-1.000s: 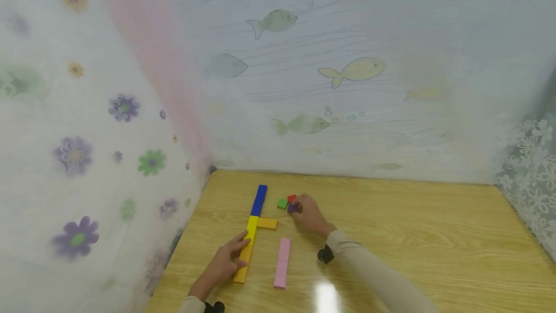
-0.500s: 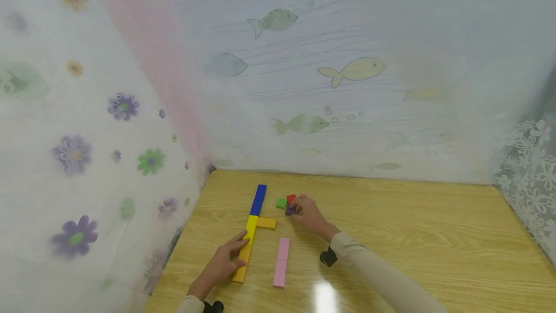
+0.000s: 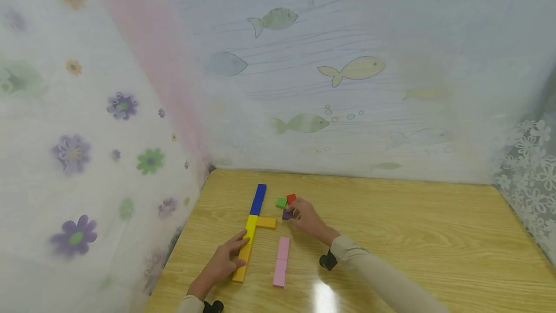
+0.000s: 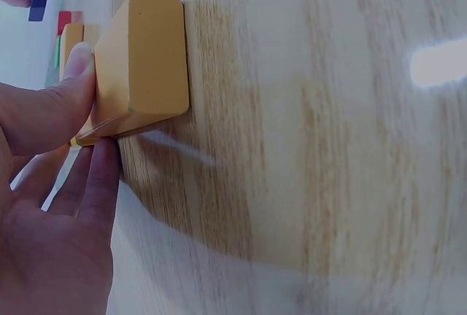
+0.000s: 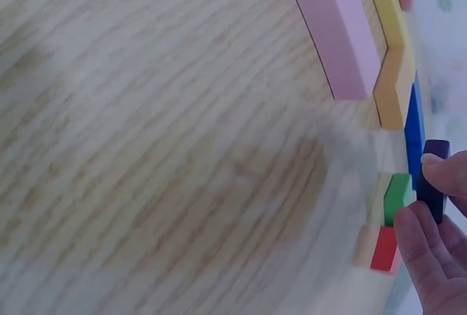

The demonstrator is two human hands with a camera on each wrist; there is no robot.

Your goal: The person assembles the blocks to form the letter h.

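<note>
My right hand pinches a small purple block between thumb and fingers. In the right wrist view the purple block looks raised off the table, standing upright in the fingers. Just beyond lie a green block and a red block. My left hand holds the near part of a long row, thumb on one side and fingers on the other of an orange block. Yellow and blue blocks continue this row away from me. Another orange block sticks out crosswise to its right.
Pink blocks lie end to end between my hands, roughly parallel to the row. The wooden table reaches far to the right. A fish-patterned curtain hangs behind it, and a flowered one along the left.
My right hand has drawn the purple block slightly left and toward me, away from the red and green blocks. My left hand has stayed in place on the row.
</note>
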